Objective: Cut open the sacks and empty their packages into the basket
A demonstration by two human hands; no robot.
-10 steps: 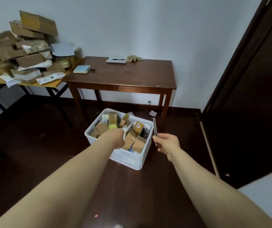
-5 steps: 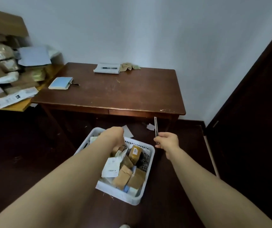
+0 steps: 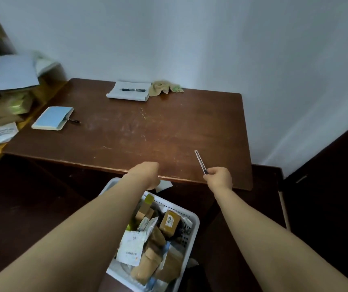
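- Basket [image 3: 195, 223] first: one white basket sat on the floor under your forearms. It was heaped with packages [image 3: 147, 264], mostly brown boxes and padded envelopes, too overlapped to count. One box marked 1006 [image 3: 170, 222] stood out.
- Your left hand [image 3: 145, 175] hung at the basket's far rim. Its fingers curled under and out of sight, so I could not tell whether they held anything.
- Your right hand [image 3: 219, 179] had its fingers wrapped round the one utility knife [image 3: 200, 162], tip pointing up over the table's front edge.
- No sack showed anywhere, so the emptying looked finished for this round. The next move likely called for fetching another sack or parking the knife, with the tip kept clear of your left arm.
- On the table [image 3: 168, 127] lay one blue notebook [image 3: 52, 118], one notepad [image 3: 126, 96] carrying one pen [image 3: 133, 90], and one crumpled cloth [image 3: 164, 87].
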